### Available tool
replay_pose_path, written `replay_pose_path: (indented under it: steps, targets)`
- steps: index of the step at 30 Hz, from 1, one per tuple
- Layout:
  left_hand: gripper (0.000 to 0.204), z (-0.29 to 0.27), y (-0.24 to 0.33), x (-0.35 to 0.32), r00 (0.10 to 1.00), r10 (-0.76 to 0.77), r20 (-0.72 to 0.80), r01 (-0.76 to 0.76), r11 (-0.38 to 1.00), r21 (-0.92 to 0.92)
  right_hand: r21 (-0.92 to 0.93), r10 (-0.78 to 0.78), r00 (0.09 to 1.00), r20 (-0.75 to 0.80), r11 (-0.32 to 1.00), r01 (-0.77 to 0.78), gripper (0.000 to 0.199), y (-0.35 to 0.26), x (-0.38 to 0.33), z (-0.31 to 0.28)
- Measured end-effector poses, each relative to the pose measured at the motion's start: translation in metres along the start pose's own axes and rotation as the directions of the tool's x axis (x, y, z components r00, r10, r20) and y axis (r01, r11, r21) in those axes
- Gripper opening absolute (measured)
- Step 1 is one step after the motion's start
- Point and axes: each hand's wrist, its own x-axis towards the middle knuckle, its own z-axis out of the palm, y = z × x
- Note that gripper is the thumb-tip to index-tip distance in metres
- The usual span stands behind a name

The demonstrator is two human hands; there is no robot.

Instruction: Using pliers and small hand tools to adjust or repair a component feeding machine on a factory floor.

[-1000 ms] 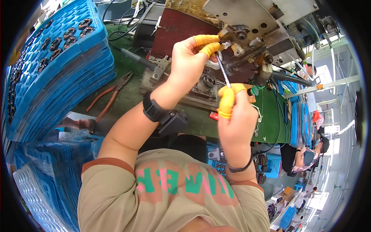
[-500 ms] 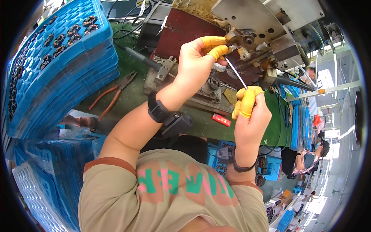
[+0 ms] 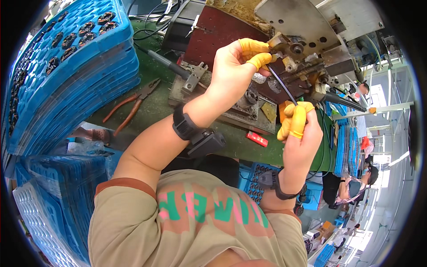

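Head-worn fisheye, close, looking down

Thin dark wire, taut & slanted, pinched at both ends between yellow-capped fingertips, just below machine head.

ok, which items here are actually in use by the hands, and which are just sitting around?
In use:
- left hand, yellow finger cots, pinching the top end of the thin dark rod
- right hand, yellow cots, gripping its lower end
- metal machine head, right behind the rod

Lying about:
- orange-handled pliers
- stacked blue trays
- small red item on the green bench
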Motion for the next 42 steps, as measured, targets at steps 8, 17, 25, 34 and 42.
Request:
replay_pose_path:
  steps: [8,17,25,34,42]
  targets:
    - [0.019,-0.003,0.001,0.000,1.000,0.011,0.016,-0.012,1.000,0.014,0.063,0.027,0.999,0.023,0.998,-0.028,0.010,0.004,0.002,-0.004]
    - [0.027,-0.010,0.020,0.002,0.969,-0.221,0.112,0.219,0.975,0.027,-0.382,-0.331,0.943,-0.037,0.877,0.293,0.021,-0.012,-0.009,0.030]
    - [0.016,-0.014,0.023,0.014,0.908,-0.373,0.192,0.398,0.911,-0.113,-0.390,-0.526,0.842,-0.118,0.804,0.448,0.026,-0.039,0.019,0.058]
    - [0.018,-0.023,0.029,0.026,0.916,-0.327,0.234,0.310,0.945,0.107,-0.336,-0.647,0.761,-0.052,0.729,0.597,0.027,-0.024,0.022,0.080]
    - [0.028,-0.029,0.017,0.027,0.841,-0.427,0.331,0.494,0.856,-0.150,-0.429,-0.722,0.688,0.079,0.598,0.677,0.023,-0.033,0.035,0.077]
